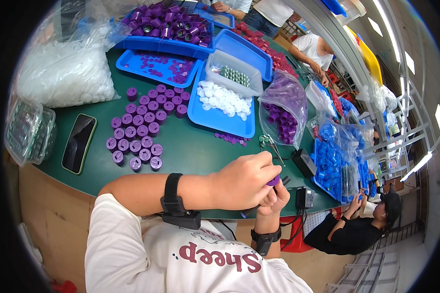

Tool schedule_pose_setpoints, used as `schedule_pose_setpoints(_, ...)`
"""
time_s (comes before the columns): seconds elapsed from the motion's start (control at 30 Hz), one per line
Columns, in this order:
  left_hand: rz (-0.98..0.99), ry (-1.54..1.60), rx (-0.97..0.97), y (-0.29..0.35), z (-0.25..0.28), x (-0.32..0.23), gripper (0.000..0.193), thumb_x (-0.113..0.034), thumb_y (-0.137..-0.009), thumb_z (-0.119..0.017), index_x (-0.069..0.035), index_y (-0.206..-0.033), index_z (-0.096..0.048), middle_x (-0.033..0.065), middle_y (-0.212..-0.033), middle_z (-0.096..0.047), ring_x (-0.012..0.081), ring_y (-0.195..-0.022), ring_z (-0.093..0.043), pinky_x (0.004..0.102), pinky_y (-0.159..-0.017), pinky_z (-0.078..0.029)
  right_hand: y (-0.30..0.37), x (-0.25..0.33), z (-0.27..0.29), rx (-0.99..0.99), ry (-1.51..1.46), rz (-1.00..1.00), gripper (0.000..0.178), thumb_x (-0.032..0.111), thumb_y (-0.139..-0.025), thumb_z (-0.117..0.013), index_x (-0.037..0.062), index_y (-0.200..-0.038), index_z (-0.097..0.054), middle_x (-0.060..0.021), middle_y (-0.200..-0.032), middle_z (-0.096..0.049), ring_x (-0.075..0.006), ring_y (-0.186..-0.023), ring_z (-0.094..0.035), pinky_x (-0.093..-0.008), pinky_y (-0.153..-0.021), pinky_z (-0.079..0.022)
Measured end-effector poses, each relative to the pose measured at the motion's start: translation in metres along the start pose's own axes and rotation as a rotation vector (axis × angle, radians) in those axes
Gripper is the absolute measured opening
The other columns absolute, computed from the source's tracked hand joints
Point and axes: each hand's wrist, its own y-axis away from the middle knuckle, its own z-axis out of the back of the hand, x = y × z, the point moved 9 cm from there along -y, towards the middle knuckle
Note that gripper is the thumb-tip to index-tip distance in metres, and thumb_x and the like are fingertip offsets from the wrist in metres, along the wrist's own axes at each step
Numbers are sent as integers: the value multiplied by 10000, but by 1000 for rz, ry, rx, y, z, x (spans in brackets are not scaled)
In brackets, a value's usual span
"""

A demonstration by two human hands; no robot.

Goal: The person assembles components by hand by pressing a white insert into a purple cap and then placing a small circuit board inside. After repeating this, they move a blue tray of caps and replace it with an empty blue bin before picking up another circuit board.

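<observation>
In front of my chest, my left hand and my right hand meet at the table's near edge. Both are closed around a small purple round piece, most of it covered by fingers. A dark rod-like thing shows beside my right hand; its kind is unclear. Just beyond my hands lie metal tweezers and a small green circuit part. Several short purple cylinders with slotted tops stand in rows to the left. Behind my hands sits a blue tray with white translucent discs.
A phone, clear plastic boxes and a bag of white parts occupy the left. Blue bins of purple cups stand at the back. A bag of purple cups, black adapters and a seated co-worker are right.
</observation>
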Motion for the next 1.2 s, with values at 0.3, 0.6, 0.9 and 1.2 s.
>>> schedule_pose_setpoints(0.3, 30, 145, 20, 0, -1, 3, 217, -36, -752, -630, 36, -954, -595, 142, -776, -525, 261, -622, -550, 335, -547, -464, 4, -3, -5, -7, 1, -35, 209, 144, -908, -430, -47, -979, -482, -9, -444, -447, -59, -327, -324, -213, -323, -195)
schedule_pose_setpoints(0.6, 75, 259, -15, -2, 2, 9, 287, -16, -709, -657, 29, -988, -609, 104, -788, -551, 157, -637, -565, 242, -530, -490, -6, 11, -2, -8, 244, 182, 267, 179, -897, -486, -79, -847, -535, -45, -509, -496, -66, -358, -372, -177, -328, -257)
schedule_pose_setpoints(0.9, 73, 349, 82, -5, -2, 11, 348, -27, -714, -673, -4, -1056, -620, 94, -809, -568, 160, -639, -567, 249, -529, -486, -2, 16, -5, -23, 265, 135, 196, 126, -868, -548, -61, -926, -562, -116, -659, -538, -60, -447, -461, -137, -364, -317)
schedule_pose_setpoints(1.2, -137, 446, 307, -7, -5, -9, 374, 24, -735, -644, -10, -1103, -585, 108, -829, -552, 213, -679, -559, 294, -579, -467, 6, 6, -25, 94, 166, -29, 241, 74, -848, -521, -37, -1061, -544, -34, -533, -480, -60, -399, -377, -198, -346, -230)
